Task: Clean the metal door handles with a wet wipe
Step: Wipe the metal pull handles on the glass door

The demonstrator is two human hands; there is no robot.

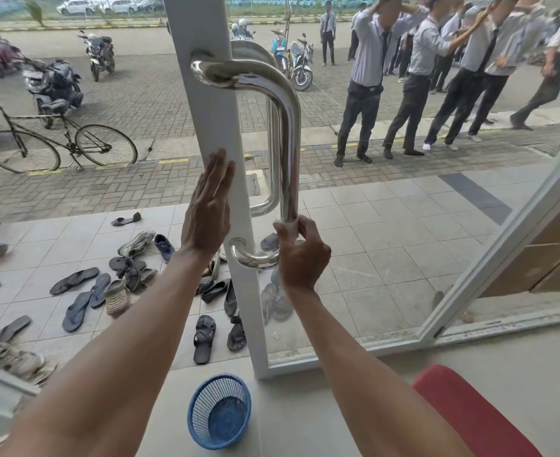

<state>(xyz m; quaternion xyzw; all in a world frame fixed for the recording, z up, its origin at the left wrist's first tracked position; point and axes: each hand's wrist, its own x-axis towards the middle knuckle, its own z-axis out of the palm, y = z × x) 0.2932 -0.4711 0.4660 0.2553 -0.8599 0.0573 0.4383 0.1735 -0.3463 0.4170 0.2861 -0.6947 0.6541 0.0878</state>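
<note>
The pale tiled floor [387, 232] outside carries a scatter of footwear: dark flip-flops [74, 280], a beige clog [117, 296], a blue sneaker [164, 247], black sandals [204, 338] and worn shoes [15, 359] at the left edge. Nearer, on the smooth indoor floor [305, 407], stands a blue mesh basket [219, 410] just before the door frame [255, 324].

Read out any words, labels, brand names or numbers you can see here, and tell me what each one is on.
None can be read.
The metal door handle, white door frame and blue basket show no lettering.
The scooter and motorcycles outside are too small and blurred for plates or badges.
</note>
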